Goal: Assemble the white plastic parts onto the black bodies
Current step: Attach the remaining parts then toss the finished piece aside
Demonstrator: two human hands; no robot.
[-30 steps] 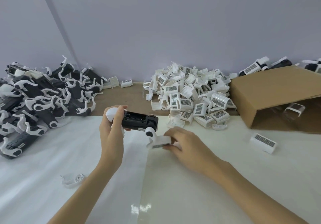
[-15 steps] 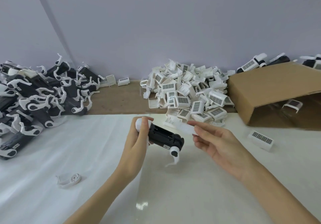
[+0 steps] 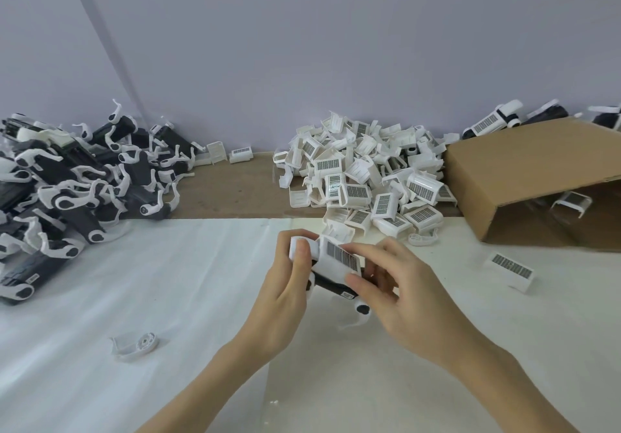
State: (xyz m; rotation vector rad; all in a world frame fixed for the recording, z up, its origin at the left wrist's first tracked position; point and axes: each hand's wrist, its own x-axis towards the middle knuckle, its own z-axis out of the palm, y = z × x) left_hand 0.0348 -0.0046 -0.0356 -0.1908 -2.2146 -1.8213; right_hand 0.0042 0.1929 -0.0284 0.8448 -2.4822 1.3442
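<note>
Cardboard box (image 3: 524, 177) on its side at right, one white part (image 3: 571, 201) inside its mouth. Over the table (image 3: 100, 348), left hand (image 3: 285, 295) grips the black body (image 3: 331, 284) by its end; right hand (image 3: 400, 301) pinches a barcoded cover (image 3: 339, 259) onto it. Barcode unreadable; the paper on the wall is cut off.

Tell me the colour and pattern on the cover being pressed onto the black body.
White cover with a dark barcode-like grid label; head view.

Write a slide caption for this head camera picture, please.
Left hand holds a black body while right hand presses a white barcoded cover onto it, beside piles of parts.
</note>
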